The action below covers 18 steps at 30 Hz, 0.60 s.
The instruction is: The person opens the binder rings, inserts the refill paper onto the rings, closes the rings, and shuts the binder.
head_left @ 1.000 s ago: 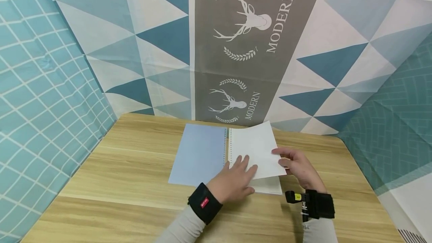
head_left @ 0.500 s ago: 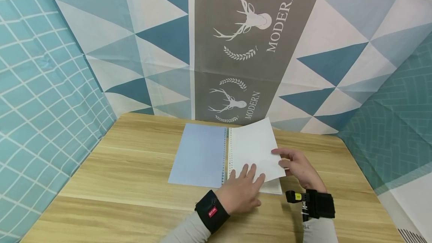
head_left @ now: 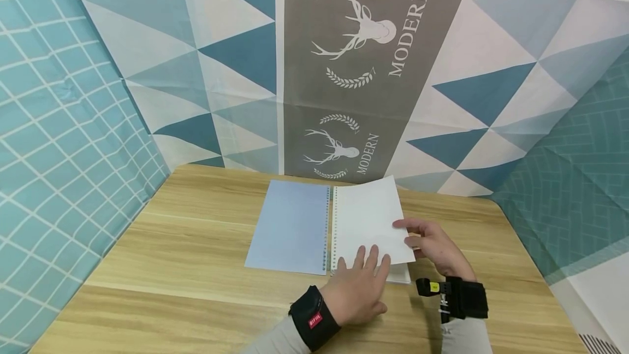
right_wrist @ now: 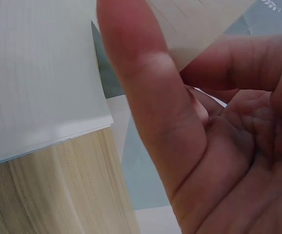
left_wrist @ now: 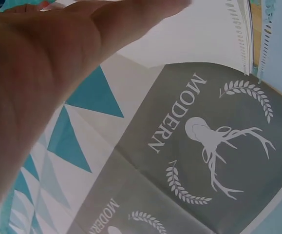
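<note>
A spiral notebook lies open, with its pale blue cover [head_left: 290,228] flat on the left. My right hand [head_left: 434,245] pinches the right edge of a white page [head_left: 366,212], which lifts and bows a little off the stack. In the right wrist view the thumb [right_wrist: 153,97] presses against that raised sheet [right_wrist: 204,34], and lined pages [right_wrist: 38,73] lie below it. My left hand [head_left: 356,294] rests with straight, spread fingers on the page's lower part near the binding. The left wrist view shows this hand [left_wrist: 38,73] close up, its fingertips partly cut off.
The notebook sits on a wood-grain table [head_left: 187,277], near its back edge. Behind rises a patterned cloth wall [head_left: 339,97] with deer heads and triangles. Tiled-pattern sheets flank the table, a light blue one [head_left: 64,141] on the left and a teal one [head_left: 575,168] on the right.
My left hand has slid down and slightly right over the page, toward its lower edge. My right hand has stayed nearly still at the page's edge, and the page's lower part has dropped slightly.
</note>
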{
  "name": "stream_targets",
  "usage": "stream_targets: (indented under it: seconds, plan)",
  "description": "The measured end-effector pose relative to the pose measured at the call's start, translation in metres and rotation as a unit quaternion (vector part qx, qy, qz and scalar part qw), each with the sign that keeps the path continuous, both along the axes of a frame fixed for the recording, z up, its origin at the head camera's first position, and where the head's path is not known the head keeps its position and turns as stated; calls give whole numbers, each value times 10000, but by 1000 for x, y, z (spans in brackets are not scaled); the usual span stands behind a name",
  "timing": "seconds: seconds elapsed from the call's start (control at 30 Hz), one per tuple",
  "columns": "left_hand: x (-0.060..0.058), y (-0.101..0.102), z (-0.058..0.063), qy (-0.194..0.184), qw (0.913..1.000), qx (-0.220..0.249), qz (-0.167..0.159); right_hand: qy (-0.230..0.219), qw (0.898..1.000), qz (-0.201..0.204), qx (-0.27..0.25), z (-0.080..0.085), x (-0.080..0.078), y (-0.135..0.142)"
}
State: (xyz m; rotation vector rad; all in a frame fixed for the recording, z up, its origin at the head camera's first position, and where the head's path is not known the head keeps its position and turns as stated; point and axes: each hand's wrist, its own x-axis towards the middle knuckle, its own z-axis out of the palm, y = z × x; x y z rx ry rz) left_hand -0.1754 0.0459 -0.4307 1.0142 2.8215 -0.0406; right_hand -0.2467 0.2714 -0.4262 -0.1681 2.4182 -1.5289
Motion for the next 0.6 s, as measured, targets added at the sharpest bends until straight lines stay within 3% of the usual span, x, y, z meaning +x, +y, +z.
stream_targets:
  seconds: [0.23, 0.6]
  plan:
    - [0, 1, -3, -71, 9994, 8, 336, 4, 10000, 2, 71, -1, 1, 0]
    - [-2, 1, -6, -178, 9991, -26, 393, -14, 9999, 69, 77, 0, 0, -1]
